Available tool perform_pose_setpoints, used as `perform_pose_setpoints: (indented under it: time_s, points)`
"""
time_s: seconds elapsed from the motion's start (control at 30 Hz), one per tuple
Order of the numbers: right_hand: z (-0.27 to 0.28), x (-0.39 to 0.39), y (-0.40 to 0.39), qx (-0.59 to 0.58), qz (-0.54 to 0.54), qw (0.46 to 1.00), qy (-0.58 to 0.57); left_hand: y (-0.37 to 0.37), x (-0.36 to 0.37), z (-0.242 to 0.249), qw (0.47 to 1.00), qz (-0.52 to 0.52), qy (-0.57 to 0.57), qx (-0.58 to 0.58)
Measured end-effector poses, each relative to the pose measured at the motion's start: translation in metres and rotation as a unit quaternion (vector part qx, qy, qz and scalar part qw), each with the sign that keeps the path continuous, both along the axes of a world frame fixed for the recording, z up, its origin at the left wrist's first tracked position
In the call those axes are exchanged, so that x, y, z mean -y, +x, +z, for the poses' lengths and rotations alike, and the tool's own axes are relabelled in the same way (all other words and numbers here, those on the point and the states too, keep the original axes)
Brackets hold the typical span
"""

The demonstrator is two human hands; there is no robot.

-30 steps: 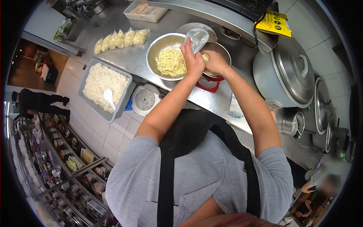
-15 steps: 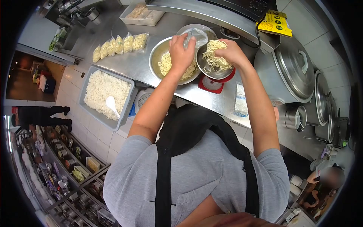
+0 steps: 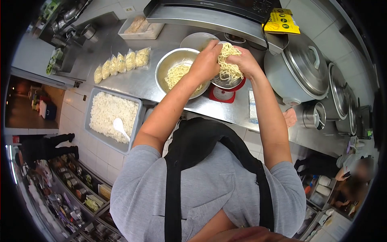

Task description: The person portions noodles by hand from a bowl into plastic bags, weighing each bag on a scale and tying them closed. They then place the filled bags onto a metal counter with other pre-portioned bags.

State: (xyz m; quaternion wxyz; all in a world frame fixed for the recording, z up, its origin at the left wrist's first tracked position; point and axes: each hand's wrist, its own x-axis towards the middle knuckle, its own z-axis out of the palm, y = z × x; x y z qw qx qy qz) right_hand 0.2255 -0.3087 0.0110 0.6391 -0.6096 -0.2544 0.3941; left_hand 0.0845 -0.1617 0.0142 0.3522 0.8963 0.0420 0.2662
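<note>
My right hand [image 3: 243, 63] grips a clump of yellow noodles [image 3: 229, 50] above a small steel bowl [image 3: 226, 84], which sits on a red kitchen scale [image 3: 221, 96]. Close against the noodles, my left hand [image 3: 207, 61] has its fingers curled in, pinching a clear plastic bag that is mostly hidden. Below and left of that hand stands a large steel bowl [image 3: 160, 68] with more noodles [image 3: 177, 74] in it. Behind the bowls lies a round grey lid or dish [image 3: 193, 39], partly covered.
Several bagged noodle portions [image 3: 121, 63] form a row on the steel counter [image 3: 133, 82]. A grey tub [image 3: 138, 121] of white rice with a white paddle [image 3: 119, 126] stands at the left. Large lidded pots [image 3: 300, 68] line the right. Two people stand farther off.
My left hand has moved right and down to the noodles, its spread fingers now drawn together. My right hand still holds the noodles. The whole view has shifted slightly.
</note>
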Motion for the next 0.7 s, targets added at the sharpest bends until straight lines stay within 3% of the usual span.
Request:
perform_pose_setpoints:
  time_s: [0.2, 0.27, 0.3, 0.37, 0.4, 0.47, 0.57, 0.6, 0.7]
  points:
    - [-0.028, -0.004, -0.009, 0.003, -0.055, 0.998, -0.020, -0.008, 0.009, -0.006, 0.997, -0.061, 0.040, 0.029]
    - [-0.033, -0.006, -0.013, 0.070, -0.087, 0.993, -0.031, -0.012, 0.018, -0.005, 0.997, -0.032, -0.059, 0.035]
    - [-0.033, -0.007, -0.015, 0.040, -0.090, 0.995, -0.016, -0.011, 0.023, -0.009, 0.997, -0.031, -0.057, 0.034]
    - [-0.033, -0.007, -0.018, 0.055, -0.101, 0.993, -0.017, -0.010, 0.032, -0.024, 0.971, 0.123, -0.200, 0.043]
    - [-0.033, -0.007, -0.019, 0.070, -0.115, 0.991, -0.021, -0.010, 0.028, -0.032, 0.971, 0.126, -0.199, 0.043]
    - [-0.049, -0.009, -0.012, 0.116, -0.109, 0.987, -0.038, -0.010, 0.018, -0.042, 0.949, 0.090, -0.300, -0.043]
    - [-0.043, -0.005, -0.016, 0.224, -0.101, 0.965, -0.092, -0.012, 0.024, -0.038, 0.938, 0.061, -0.340, -0.038]
    - [-0.041, -0.004, -0.018, 0.284, -0.098, 0.945, -0.129, -0.012, 0.026, -0.038, 0.937, 0.063, -0.340, -0.038]
    - [-0.038, -0.004, -0.020, 0.315, -0.085, 0.932, -0.156, -0.011, 0.029, -0.042, 0.951, 0.059, -0.304, 0.002]
